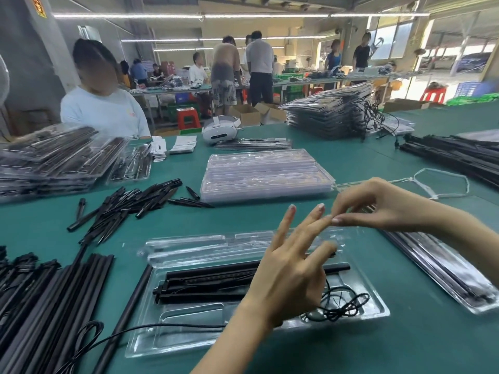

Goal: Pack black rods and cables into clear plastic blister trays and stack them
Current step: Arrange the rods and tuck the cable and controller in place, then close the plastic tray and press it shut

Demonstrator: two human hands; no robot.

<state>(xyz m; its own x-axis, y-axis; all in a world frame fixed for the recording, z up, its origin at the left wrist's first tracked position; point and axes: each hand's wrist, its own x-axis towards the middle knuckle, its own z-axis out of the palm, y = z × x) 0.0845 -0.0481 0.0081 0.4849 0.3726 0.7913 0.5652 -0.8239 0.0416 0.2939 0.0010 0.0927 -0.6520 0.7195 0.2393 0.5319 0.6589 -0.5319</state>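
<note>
On green table point(351, 354), rods point(210, 280) lie left-right in open tray point(378, 306); left hand point(289, 276) splayed, right hand point(378, 209) pinching its fingertip.

I see a large workshop hall under long strip lights point(129, 15) that run across the ceiling. My table point(351, 168) has a green top. Behind it stand more long tables point(297, 82) with people working at them. Red plastic stools point(188, 117) and open cardboard boxes point(247, 113) sit on the floor. On the right, big windows point(388, 39) let in daylight. A grey pillar point(32, 63) rises on the left.
</note>
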